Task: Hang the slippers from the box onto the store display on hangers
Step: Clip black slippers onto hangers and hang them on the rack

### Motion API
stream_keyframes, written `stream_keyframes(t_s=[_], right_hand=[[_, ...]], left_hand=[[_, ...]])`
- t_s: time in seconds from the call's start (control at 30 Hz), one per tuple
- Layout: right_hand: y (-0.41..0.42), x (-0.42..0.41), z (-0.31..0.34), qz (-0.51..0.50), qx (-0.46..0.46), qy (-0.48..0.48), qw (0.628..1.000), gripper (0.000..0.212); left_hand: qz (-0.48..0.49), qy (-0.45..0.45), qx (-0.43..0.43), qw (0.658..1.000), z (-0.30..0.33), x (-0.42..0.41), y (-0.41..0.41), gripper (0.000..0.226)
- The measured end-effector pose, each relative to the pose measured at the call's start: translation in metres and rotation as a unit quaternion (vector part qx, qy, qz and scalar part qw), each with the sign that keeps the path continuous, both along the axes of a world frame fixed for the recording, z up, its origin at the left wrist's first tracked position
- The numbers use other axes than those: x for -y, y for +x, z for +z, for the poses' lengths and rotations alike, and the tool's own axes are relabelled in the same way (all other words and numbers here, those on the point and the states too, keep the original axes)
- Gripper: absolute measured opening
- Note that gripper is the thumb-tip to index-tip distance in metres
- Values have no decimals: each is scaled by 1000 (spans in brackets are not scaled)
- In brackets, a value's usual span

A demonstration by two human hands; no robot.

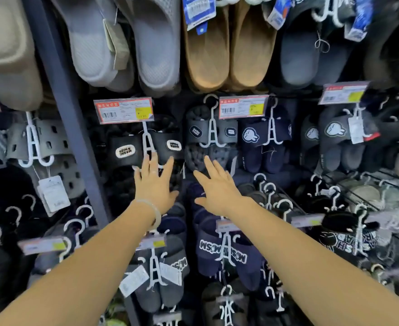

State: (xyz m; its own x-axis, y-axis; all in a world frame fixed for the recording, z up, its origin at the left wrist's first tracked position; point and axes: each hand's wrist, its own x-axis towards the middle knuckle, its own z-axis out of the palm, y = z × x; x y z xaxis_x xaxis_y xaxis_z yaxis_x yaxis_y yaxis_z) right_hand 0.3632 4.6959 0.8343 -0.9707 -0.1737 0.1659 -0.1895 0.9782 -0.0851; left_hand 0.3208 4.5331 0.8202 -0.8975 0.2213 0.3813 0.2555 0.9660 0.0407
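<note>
two hands (184, 187) spread, empty | black slippers (146, 149), white hanger (147, 141), slightly blurred

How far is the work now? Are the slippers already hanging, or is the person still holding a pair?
Many pairs already hang on white hangers, such as the black pair and the navy pair. Nothing is in hand: the left hand and the right hand are open, fingers spread, reaching toward the display. The box is not in view, so what remains cannot be told.
</note>
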Motion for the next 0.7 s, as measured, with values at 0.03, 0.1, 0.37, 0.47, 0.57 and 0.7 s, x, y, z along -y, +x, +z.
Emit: stream_keyframes(t_s=[0.03, 0.1, 0.37, 0.47, 0.57, 0.7], right_hand=[[13, -9, -4, 0, 2, 2, 1000, 75], [43, -30, -13, -3, 15, 7, 1000, 74], [169, -162, -74, -78, 81, -11, 994, 78], [210, -228, -109, -131, 126, 3, 983, 78], [247, -294, -152, -188, 166, -5, 968, 75], [285, -368, -200, -248, 185, -38, 950, 73]], left_hand=[[-8, 6, 7, 1000, -4, -11, 17, 86], [-33, 13, 30, 999, -12, -39, 52, 85], [-191, 15, 159, 969, -71, -192, 171, 87], [-226, -16, 202, 953, -104, -254, 198, 86], [-271, -45, 243, 931, -142, -316, 222, 85], [-321, -70, 276, 903, -184, -386, 245, 81]])
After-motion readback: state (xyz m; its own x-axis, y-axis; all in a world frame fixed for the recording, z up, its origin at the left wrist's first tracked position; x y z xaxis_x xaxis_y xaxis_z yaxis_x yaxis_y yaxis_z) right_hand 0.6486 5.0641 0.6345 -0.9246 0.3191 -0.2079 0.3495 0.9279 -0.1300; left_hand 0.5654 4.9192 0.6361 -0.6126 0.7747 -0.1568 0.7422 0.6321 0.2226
